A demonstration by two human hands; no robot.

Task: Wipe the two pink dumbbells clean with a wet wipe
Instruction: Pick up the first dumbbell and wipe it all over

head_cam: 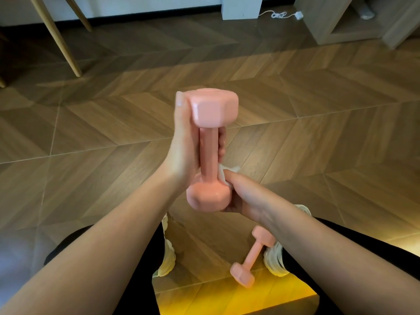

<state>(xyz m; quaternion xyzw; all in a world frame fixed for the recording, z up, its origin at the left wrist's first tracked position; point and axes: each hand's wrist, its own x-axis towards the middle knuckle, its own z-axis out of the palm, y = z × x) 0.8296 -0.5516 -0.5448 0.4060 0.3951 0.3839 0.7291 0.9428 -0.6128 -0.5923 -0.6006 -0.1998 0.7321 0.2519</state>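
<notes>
Wood floor point(318, 98) | 2 dumbbells point(208, 151) point(254, 255) | L grip point(184, 151) wraps 1 | R grip point(245, 196) pinches 1 wipe point(223, 176)

The chevron wood floor point(318, 105) carries a pink dumbbell point(254, 256) lying between two white shoes point(167, 258), chair legs point(66, 48) far left, and a white cable point(280, 14) by the far wall.

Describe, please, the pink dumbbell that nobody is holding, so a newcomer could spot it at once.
Look down at the wood-pattern floor between the person's white shoes. There a pink dumbbell lies slanted, its far end beside the right shoe. Unlike its twin, which the left hand holds upright while the right hand presses a wet wipe to it, no hand touches this one.
</notes>
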